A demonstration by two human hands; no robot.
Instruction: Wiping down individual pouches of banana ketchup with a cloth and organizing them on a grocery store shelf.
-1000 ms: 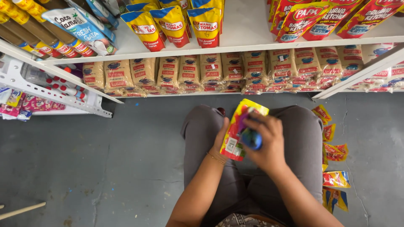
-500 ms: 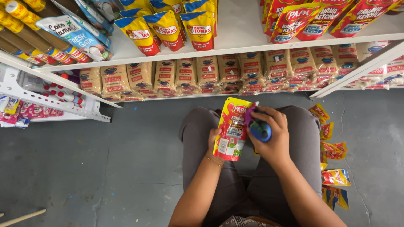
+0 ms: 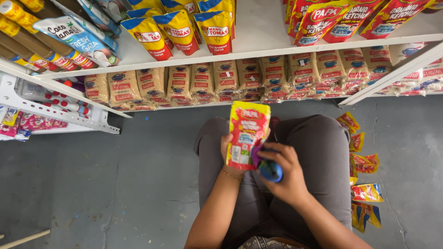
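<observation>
Red-and-yellow sauce pouch (image 3: 248, 134) stands upright over the person's lap, held from behind by the left hand (image 3: 229, 150), whose fingers wrap its left edge so that this grip is clamped on the pouch. Pressed against the pouch's lower right corner is a small blue-and-purple hand tool (image 3: 267, 167), enclosed by the right hand (image 3: 287, 176); that grip is closed tight around the tool, with its blue round end showing between thumb and fingers. A thin bracelet sits on the left wrist. Both forearms reach over grey trousers (image 3: 323, 161), the person being seated low on a grey concrete floor (image 3: 115, 184). More small pouches (image 3: 364, 184) in red and yellow lie on the floor just beside the right leg. Ahead, a white shelf (image 3: 258, 37) carries blue-and-yellow sachets (image 3: 182, 30) and red pouches (image 3: 323, 20), while tan sugar bags (image 3: 203, 83) fill the level underneath. A white metal rack (image 3: 46, 110) with small packets stands at far left.
</observation>
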